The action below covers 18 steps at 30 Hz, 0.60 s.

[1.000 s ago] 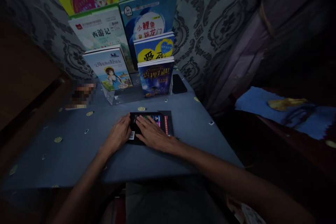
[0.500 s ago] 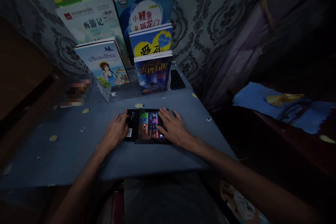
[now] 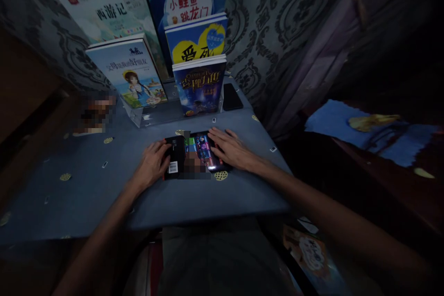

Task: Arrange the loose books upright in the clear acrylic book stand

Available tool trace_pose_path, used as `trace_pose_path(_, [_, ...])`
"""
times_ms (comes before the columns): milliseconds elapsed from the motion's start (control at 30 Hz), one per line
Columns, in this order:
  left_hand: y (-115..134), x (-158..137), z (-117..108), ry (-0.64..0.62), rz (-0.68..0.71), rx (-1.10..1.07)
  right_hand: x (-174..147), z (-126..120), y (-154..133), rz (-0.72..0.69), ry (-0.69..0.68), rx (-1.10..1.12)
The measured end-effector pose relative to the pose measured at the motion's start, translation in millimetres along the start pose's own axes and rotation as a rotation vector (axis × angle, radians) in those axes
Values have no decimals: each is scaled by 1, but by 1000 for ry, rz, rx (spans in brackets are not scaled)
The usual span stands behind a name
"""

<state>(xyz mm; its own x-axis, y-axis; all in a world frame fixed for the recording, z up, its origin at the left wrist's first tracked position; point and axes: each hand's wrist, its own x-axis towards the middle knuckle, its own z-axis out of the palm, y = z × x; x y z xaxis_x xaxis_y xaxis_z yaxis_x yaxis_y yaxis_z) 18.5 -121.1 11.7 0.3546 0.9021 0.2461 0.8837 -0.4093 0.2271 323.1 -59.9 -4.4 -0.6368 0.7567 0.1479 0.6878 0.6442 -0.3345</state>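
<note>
Left hand (image 3: pixel 151 165): touching dark booklet (image 3: pixel 199 152), left end
Right hand (image 3: pixel 234 149): touching booklet's right end
Books (image 3: pixel 198 85): upright in clear stand (image 3: pixel 161 114)

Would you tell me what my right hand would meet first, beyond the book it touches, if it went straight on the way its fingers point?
Past some tablecloth, the right hand would probably meet the clear book stand, near the dark blue book; depth is hard to judge here.

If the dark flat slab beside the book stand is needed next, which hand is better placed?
Probably the right hand: it's nearer the slab. The left hand is farther, at the left end of the black book.
</note>
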Motion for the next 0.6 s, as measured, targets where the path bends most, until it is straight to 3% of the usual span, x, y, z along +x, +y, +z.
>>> trace_pose_path(333, [4, 25, 15, -42, 58, -19, 7, 8, 2, 38, 51, 29])
trace_pose_path(600, [62, -11, 21, -69, 246, -63, 7, 7, 2, 42, 55, -11])
